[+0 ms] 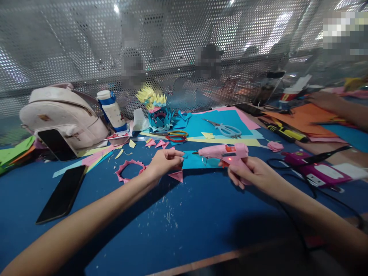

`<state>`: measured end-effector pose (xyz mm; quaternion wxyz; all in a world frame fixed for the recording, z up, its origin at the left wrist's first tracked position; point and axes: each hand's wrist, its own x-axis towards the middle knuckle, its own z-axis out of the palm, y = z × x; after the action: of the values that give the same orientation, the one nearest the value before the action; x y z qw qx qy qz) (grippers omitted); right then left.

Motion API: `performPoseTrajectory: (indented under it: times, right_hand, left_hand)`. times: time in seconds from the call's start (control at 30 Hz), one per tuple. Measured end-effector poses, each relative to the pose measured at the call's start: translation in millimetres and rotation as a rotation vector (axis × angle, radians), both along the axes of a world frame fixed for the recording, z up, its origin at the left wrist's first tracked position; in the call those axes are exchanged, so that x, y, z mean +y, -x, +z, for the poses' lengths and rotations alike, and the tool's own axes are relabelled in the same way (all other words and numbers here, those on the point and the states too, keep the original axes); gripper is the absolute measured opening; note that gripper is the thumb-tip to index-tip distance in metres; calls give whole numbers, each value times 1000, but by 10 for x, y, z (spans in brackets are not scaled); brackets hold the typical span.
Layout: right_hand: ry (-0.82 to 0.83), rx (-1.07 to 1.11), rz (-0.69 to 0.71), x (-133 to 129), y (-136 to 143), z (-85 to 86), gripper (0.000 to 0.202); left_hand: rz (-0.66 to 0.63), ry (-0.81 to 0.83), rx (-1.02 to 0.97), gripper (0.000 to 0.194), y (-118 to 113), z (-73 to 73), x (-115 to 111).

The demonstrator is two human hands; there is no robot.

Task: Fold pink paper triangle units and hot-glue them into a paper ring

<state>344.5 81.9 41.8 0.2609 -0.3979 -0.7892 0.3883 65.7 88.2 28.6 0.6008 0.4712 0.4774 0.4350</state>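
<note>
My right hand [244, 170] is wrapped round a pink hot glue gun [221, 150] with a small red light lit on its side. The gun's dark nozzle points left, close to the fingertips of my left hand [165, 164]. Those fingers are pinched together at a piece of blue paper [189, 163], which lies beneath the gun. Left of my left hand rests a pink paper ring [120, 172] with a pointed edge. A folded pink triangle [176, 176] lies just below my left fingers, and more pink triangles [161, 144] lie behind them.
Behind are red-and-yellow scissors [176, 135], light blue scissors [227, 129], and a blue and yellow paper flower [159, 117]. Phones [63, 195], a backpack [57, 115] and a bottle [112, 111] stand left. A purple power strip [319, 168] with cables lies right, near another person's arm [342, 109].
</note>
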Motion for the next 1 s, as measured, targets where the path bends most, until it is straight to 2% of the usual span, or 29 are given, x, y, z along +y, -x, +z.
performPoseTrajectory:
  times: [0.13,0.37,0.57,0.7,0.83,1.0]
  right_hand:
    - [47,32,-36,22,-12,-11,45]
    - [61,73,7,30,13,12,46]
    - [85,122,19,59,24,-7,47]
    - [123,141,28,74,5,-37,50]
    - [91,135,38,45,24,-25,53]
    - [71,102,4,-14,83,10,47]
  left_hand:
    - [0,-14,8,2,35,-15,5]
    - [-37,-41,54,2,32,-37,58]
    - [42,-168,104,36,-40,1,275]
    - [29,-207,114,22,-83,51,240]
    - [-35,-106,55,8,-111,49,128]
    - [-55,30,-84,9,-104,32,112]
